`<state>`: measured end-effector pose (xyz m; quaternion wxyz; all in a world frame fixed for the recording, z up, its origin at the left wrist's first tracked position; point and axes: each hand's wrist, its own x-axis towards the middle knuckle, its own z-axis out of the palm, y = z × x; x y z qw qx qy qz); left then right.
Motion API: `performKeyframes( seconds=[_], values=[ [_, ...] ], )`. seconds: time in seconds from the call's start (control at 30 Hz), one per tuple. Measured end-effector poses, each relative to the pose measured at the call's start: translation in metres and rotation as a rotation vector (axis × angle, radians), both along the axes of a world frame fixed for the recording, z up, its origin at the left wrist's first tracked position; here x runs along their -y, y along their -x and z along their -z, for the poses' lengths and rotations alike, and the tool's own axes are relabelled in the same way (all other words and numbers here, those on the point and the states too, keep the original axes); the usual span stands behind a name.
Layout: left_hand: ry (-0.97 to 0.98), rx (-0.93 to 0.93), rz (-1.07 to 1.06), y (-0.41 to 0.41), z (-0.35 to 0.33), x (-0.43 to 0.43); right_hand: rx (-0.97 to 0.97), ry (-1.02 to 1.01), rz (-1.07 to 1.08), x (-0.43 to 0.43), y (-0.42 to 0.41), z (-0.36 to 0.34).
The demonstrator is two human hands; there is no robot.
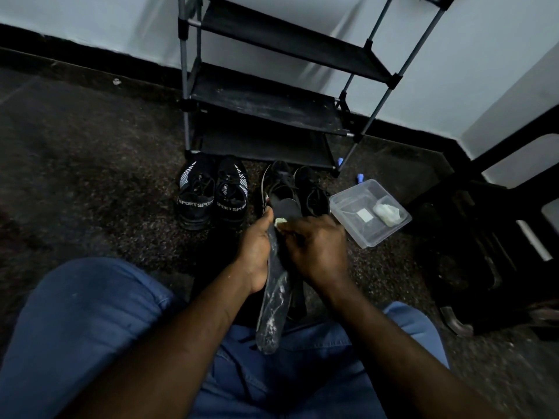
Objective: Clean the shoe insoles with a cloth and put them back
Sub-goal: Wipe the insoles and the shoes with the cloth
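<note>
From here I see the dark insole [273,300] at the centre of the frame, lying lengthwise above the lap, with whitish smears on its near end and its far end by the black shoes [281,182]. The left hand [257,252] curls round its left edge, thumb raised. The right hand [317,252], knuckles up, pinches a small pale cloth [280,221] against the insole's upper part.
</note>
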<state>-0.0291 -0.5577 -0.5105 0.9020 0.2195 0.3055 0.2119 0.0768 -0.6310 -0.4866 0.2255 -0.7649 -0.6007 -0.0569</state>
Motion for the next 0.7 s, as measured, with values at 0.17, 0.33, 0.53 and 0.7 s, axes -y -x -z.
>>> performKeyframes(
  seconds=[0.17, 0.33, 0.53, 0.7],
  values=[
    [-0.029, 0.034, 0.002, 0.001, -0.001, 0.004, -0.025, -0.029, 0.172, -0.003, -0.017, -0.007],
    [0.005, 0.052, -0.002, 0.001, -0.002, 0.000, 0.078, 0.050, -0.043, 0.010, -0.001, -0.003],
    [-0.005, 0.042, 0.001, 0.001, -0.001, 0.001, -0.013, 0.006, 0.132, 0.002, -0.018, -0.005],
    [0.056, 0.077, 0.030, 0.004, -0.001, -0.002, 0.089, 0.048, -0.065, 0.013, -0.001, -0.005]
  ],
)
